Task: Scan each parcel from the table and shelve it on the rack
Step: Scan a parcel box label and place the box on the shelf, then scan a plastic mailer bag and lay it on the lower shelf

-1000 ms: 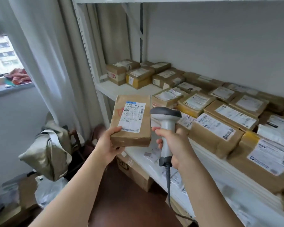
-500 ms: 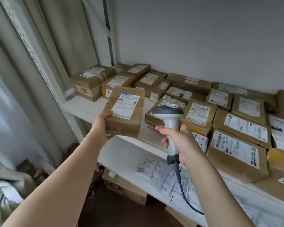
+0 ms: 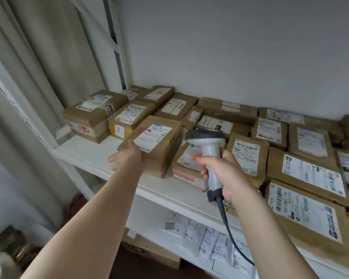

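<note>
Left hand (image 3: 127,158) gripping parcel (image 3: 155,141) on rack shelf (image 3: 93,152), crowded parcels (image 3: 302,178) beside, right hand (image 3: 224,174) clutching scanner (image 3: 206,141)

Brown parcel (image 3: 159,141) with a white label (image 3: 152,135), blue-striped at its top and printed in black. Pale grey scanner (image 3: 208,150) with dark grey head and dark cable (image 3: 230,234). White shelf (image 3: 93,152), yellow-taped box (image 3: 127,119), beige curtain (image 3: 48,67).

One scanner (image 3: 207,146); two hands; some twenty parcels; white rack (image 3: 101,156).
</note>
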### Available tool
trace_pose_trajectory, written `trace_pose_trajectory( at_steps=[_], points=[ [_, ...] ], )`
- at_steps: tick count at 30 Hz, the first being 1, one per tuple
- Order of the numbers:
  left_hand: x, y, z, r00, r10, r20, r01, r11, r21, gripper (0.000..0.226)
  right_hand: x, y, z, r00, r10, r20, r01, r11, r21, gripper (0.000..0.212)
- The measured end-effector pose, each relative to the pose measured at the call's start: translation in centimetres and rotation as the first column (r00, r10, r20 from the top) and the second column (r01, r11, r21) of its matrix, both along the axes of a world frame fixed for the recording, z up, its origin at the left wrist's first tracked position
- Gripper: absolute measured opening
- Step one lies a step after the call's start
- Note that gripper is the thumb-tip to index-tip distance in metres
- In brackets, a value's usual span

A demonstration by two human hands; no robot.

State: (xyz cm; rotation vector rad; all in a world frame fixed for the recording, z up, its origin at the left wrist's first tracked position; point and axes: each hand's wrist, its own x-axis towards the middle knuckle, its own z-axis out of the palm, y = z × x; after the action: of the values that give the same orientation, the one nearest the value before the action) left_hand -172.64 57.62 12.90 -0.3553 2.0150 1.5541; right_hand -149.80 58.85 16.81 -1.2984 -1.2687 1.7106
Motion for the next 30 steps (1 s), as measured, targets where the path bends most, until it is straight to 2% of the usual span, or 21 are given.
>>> trace_pose_trajectory(
  at_steps=[2,4,9,11,13,15,16,19,22,25,27,30],
  points=[
    [0.1,0.5,0.3,0.997,0.043,0.06,-0.05,0.991,0.121,0.064,0.1,-0.1,-0.1,1.0,-0.013,-0.002,0.013,1.0,-0.003,0.036],
    [0.7,0.6,0.8,0.996,0.058,0.062,-0.068,0.983,0.17,0.057,0.2,-0.5,-0.1,0.999,-0.043,-0.016,0.043,0.999,-0.001,0.033],
    [2.7,-1.5,2.0,0.988,-0.008,-0.152,0.006,1.0,-0.016,0.048,1.2,-3.0,0.3,0.994,-0.108,-0.029,0.109,0.994,0.032,0.033],
    [4.1,-2.7,2.4,0.969,-0.01,-0.247,0.019,0.999,0.036,0.041,2.0,-5.0,0.9,0.992,-0.122,-0.033,0.123,0.991,0.05,0.03],
    [6.2,-4.0,2.7,0.949,-0.032,-0.314,0.094,0.978,0.184,0.035,3.4,-7.6,1.5,0.988,-0.144,-0.052,0.147,0.986,0.079,0.022],
    [8.8,-5.5,3.5,0.943,-0.088,-0.322,0.201,0.919,0.339,0.027,5.1,-10.3,1.9,0.978,-0.195,-0.07,0.201,0.975,0.09,0.02],
    [10.2,-6.1,3.9,0.935,-0.127,-0.33,0.25,0.898,0.363,0.022,6.1,-11.7,2.0,0.971,-0.226,-0.079,0.233,0.968,0.091,0.021],
    [15.5,-8.1,4.9,0.875,-0.244,-0.419,0.408,0.837,0.364,0.014,9.7,-15.4,1.9,0.942,-0.321,-0.094,0.329,0.94,0.092,0.024],
    [22.1,-9.6,5.1,0.793,-0.389,-0.469,0.565,0.757,0.328,0.016,14.5,-19.4,1.8,0.895,-0.437,-0.088,0.444,0.893,0.073,0.03],
    [29.7,-10.5,4.8,0.706,-0.523,-0.477,0.696,0.636,0.332,0.027,20.8,-23.4,2.2,0.818,-0.567,-0.099,0.573,0.818,0.048,0.028],
    [35.0,-11.1,4.6,0.641,-0.6,-0.479,0.765,0.556,0.326,0.026,25.4,-25.8,2.2,0.742,-0.66,-0.118,0.668,0.742,0.052,0.029],
    [43.8,-13.0,4.1,0.452,-0.723,-0.523,0.891,0.345,0.294,0.014,32.7,-29.0,2.2,0.621,-0.771,-0.145,0.783,0.62,0.053,0.031]
  ],
)
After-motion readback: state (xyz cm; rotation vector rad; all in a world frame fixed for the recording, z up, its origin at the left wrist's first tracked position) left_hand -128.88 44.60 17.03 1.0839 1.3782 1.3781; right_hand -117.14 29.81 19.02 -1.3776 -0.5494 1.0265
